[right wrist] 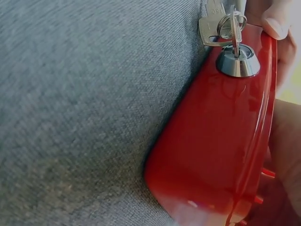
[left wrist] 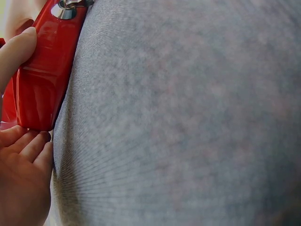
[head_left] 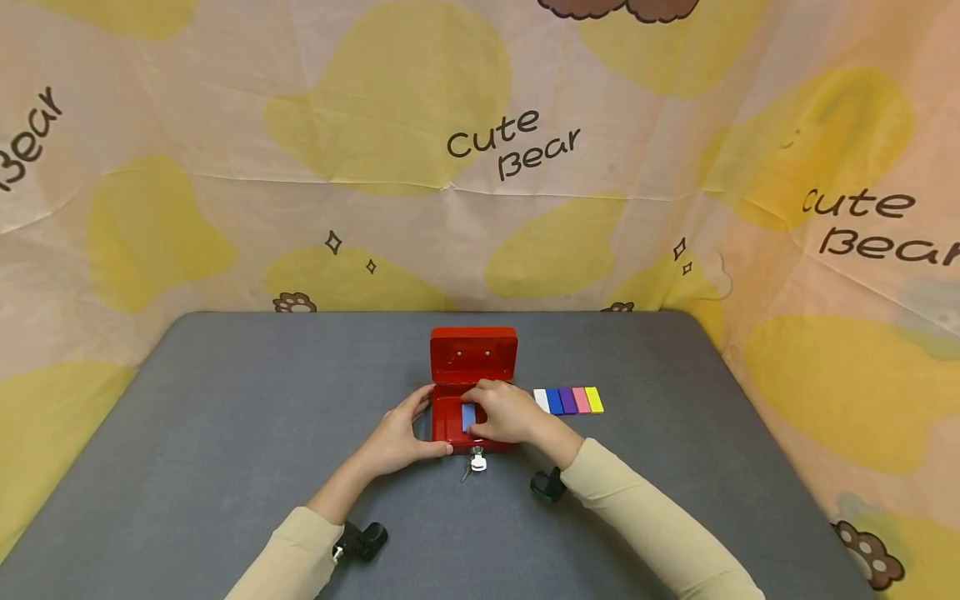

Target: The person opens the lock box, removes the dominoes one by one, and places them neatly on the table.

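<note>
A red metal cash box [head_left: 447, 443] stands on the table with its lid [head_left: 474, 350] raised at the back. A key ring with keys [right wrist: 214, 26] hangs from the lock [right wrist: 238, 61] on its front wall. My left hand [head_left: 395, 435] holds the box's left side, thumb over the front rim, fingertips against the side wall. Reaching in from the right, my right hand [head_left: 506, 411] has thumb and fingers at the two ends of a light blue block [head_left: 468, 417] inside the box, pinching it. Part of the box's inside is hidden behind that hand.
Right of the box lies a row of flat coloured blocks: white [head_left: 541, 401], blue [head_left: 554, 402], purple [head_left: 567, 401], pink [head_left: 581, 400] and yellow [head_left: 594, 400]. They lie on the grey table [head_left: 262, 400]. A printed cloth [head_left: 405, 100] hangs behind and at the sides.
</note>
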The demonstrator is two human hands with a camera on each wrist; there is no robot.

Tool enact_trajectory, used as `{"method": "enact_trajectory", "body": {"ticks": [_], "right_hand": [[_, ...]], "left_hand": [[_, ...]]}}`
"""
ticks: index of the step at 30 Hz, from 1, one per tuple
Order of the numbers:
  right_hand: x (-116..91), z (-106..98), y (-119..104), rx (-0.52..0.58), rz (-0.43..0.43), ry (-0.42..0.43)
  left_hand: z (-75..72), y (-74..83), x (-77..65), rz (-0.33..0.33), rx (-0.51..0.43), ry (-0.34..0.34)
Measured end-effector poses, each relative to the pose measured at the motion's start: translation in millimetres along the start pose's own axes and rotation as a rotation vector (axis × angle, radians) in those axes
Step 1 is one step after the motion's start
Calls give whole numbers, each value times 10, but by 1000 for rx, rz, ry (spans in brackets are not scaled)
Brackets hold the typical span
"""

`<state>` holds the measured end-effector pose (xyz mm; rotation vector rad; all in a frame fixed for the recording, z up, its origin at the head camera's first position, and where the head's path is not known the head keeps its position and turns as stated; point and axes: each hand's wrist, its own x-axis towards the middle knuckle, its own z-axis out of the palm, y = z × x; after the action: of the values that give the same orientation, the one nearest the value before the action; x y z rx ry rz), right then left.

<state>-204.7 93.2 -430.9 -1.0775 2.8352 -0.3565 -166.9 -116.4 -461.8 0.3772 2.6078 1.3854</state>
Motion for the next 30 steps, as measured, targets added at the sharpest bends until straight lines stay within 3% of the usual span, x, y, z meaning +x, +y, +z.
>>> {"method": "enact_trajectory", "body": {"ticks": [30], "right_hand": [[-4, -8, -102, -64, 38, 5]], "left_hand": [[5, 2, -4, 9, -16, -1]]}}
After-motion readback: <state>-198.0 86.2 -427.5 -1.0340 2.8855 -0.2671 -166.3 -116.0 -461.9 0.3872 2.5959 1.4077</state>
